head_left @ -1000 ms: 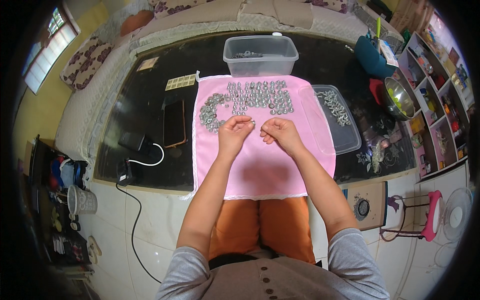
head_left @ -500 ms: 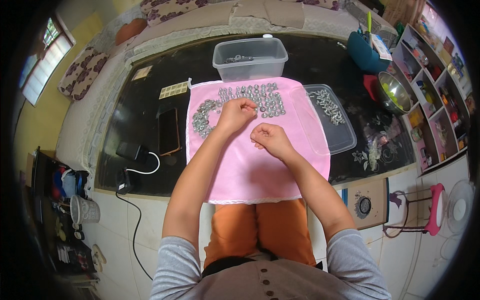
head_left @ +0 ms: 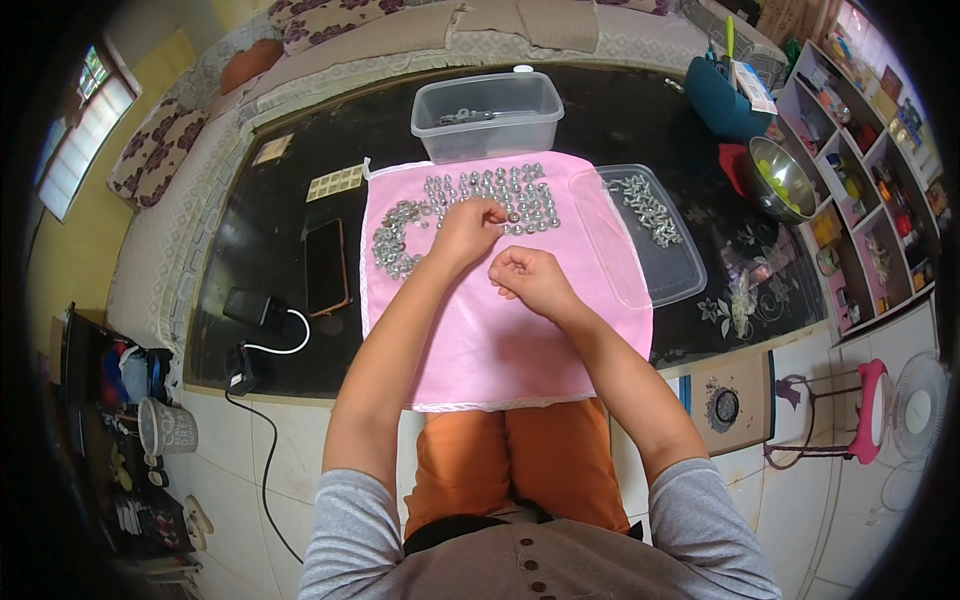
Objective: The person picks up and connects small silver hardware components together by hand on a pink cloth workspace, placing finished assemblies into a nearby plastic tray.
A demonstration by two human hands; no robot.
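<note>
On a pink cloth [head_left: 480, 350] stand rows of small, shiny, silver dome-topped pieces [head_left: 525, 187]. My left hand [head_left: 468, 232] is at the near edge of these rows, its thumb and fingertips pressed together; whatever is between them is too small to make out. Closer to me, my right hand [head_left: 535, 280] hovers over the cloth with curled fingers, their tips hidden or too small to show a held piece. Left of the rows lies a loose heap of small silver ring-like pieces [head_left: 392, 250]. Shiny screw-like pieces [head_left: 648, 210] lie in a shallow clear tray [head_left: 685, 285] on the right.
Beyond the cloth is a clear plastic tub [head_left: 487, 140] with dark metal parts inside. A phone [head_left: 327, 268] and a black adapter [head_left: 254, 307] with a white cable lie left on the dark table. A steel bowl [head_left: 785, 185] and a teal holder [head_left: 722, 100] stand at right.
The whole view has shifted slightly, so the table and cloth appear a little further left. Both hands keep nearly the same pose and place over the cloth.
</note>
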